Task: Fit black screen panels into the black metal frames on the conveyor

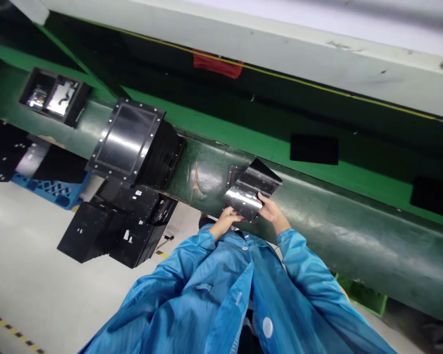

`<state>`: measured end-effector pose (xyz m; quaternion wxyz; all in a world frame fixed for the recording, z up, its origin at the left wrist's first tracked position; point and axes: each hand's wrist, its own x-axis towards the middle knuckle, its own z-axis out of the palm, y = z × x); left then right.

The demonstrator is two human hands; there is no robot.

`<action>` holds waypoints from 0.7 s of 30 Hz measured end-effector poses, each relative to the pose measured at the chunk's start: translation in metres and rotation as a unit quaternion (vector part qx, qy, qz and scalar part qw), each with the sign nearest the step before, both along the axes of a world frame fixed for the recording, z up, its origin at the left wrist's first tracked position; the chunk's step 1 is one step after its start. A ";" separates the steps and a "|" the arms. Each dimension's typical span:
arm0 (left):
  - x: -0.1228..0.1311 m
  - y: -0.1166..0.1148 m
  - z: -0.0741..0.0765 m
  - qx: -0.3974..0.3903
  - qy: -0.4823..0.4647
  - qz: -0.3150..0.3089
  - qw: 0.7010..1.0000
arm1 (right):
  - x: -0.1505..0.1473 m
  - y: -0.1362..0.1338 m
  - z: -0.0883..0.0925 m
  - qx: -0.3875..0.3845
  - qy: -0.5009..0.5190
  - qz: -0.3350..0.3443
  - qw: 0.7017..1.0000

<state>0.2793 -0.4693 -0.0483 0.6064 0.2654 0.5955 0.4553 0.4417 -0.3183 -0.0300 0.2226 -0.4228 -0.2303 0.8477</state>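
Head view, fingers on glossy black panel, scuffed bench

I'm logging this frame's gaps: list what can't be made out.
Head view:
- Right hand: fingers partly behind glossy black bent panel.
- Red cloth-like bundle: top hidden by long white shelf edge.
- White marks on stacked black boxes: too small to read.

The camera on my head looks forward and steeply down over my blue coat, which fills the bottom middle. My left hand and right hand show small, just below the centre, well away from the lens. The wide view reaches from a pale beam above to the floor at lower left; the bench slants down rightward.
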 end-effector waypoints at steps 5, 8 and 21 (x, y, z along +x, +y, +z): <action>-0.021 0.009 -0.006 0.024 0.392 -0.039 0.919 | -0.003 0.015 0.005 0.093 -0.018 0.027 0.995; -0.029 0.008 -0.011 0.081 0.542 -0.143 0.824 | -0.008 0.027 0.001 0.123 -0.064 0.056 0.989; -0.114 -0.012 -0.028 0.067 0.555 -0.098 0.823 | -0.034 0.017 -0.042 0.208 -0.089 0.061 0.972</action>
